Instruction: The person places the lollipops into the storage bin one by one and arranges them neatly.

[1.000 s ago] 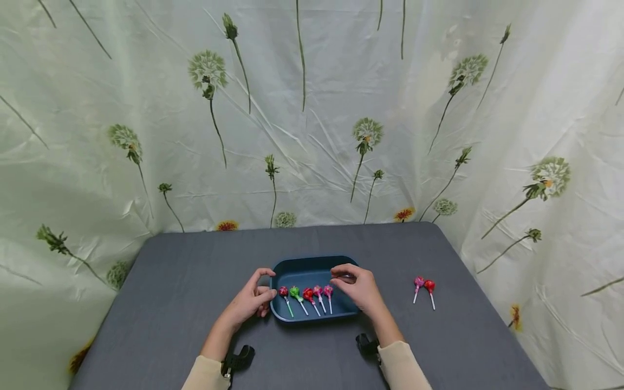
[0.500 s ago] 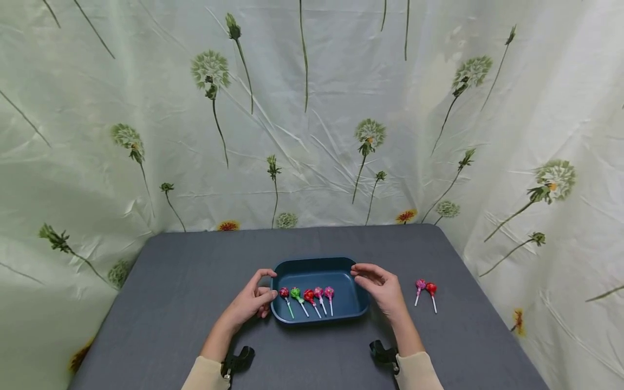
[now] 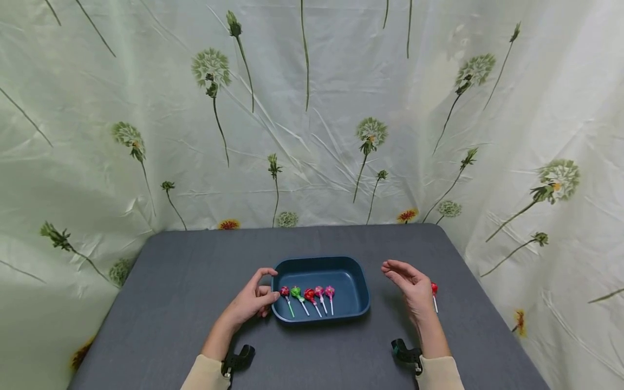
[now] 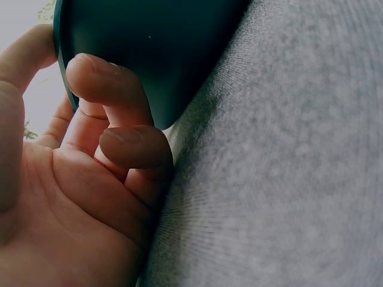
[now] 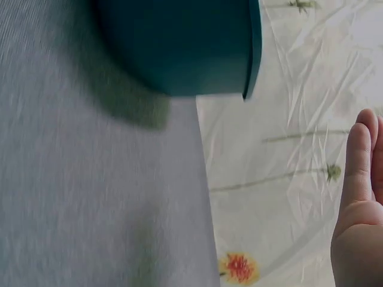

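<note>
A dark blue rectangular tray (image 3: pixel 348 284) lies on the table with several wrapped lollipops (image 3: pixel 309 295) in a row inside, sticks toward the person. At its left end my left hand (image 3: pixel 248 303) grips the rim between thumb and forefinger; the left wrist view shows the other fingers bent against the tray's outer wall (image 4: pixel 143 36). To the right of the tray my right hand (image 3: pixel 414 290) is in the air, fingers extended and nothing held. Just beyond that hand a red lollipop (image 3: pixel 434 289) shows on the table, partly covered by it.
The grey table (image 3: pixel 195 281) ends at a back edge against a pale curtain (image 3: pixel 312 135) printed with dandelions. Black wrist mounts (image 3: pixel 407 353) sit below both hands.
My right hand has moved from above the tray's right part out to the right, now covering the pink lollipop on the table. The left hand and tray stay in place.
</note>
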Motion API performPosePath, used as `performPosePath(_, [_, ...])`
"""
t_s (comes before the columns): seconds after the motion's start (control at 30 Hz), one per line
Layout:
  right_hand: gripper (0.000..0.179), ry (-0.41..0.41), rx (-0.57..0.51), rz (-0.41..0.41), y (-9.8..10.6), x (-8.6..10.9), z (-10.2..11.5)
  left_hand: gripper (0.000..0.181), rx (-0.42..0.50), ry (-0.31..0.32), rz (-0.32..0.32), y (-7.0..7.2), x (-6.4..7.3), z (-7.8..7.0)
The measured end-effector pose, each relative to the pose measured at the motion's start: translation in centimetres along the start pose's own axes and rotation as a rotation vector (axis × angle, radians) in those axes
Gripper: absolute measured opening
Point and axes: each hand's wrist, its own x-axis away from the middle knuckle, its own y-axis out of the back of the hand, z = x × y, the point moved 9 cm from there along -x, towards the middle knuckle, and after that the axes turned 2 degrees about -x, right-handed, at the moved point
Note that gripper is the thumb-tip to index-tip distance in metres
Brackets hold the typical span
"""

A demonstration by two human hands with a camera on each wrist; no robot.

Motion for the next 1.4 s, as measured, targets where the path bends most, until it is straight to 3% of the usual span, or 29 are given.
performPosePath(0.4, [0.034,0.005,0.0,-0.046,4.3,0.8,0.6,0.055,0.032,-0.02,-0.01,0.0,0.0,-0.1])
performPosePath(0.67, [0.036,-0.061,0.074,-0.144,6.7,1.5,-0.1,0.056,0.037,-0.011,0.008,-0.3,0.3,0.0])
performPosePath(1.2, [0.034,-0.069,0.112,-0.278,10.3,0.6,0.3,0.057,0.041,-0.032,0.033,0.0,-0.1,-0.4])
performPosePath(1.4, [0.036,-0.095,0.199,-0.298,11.5,0.6,0.4,0.057,0.031,-0.029,0.025,-0.1,0.0,-0.3])
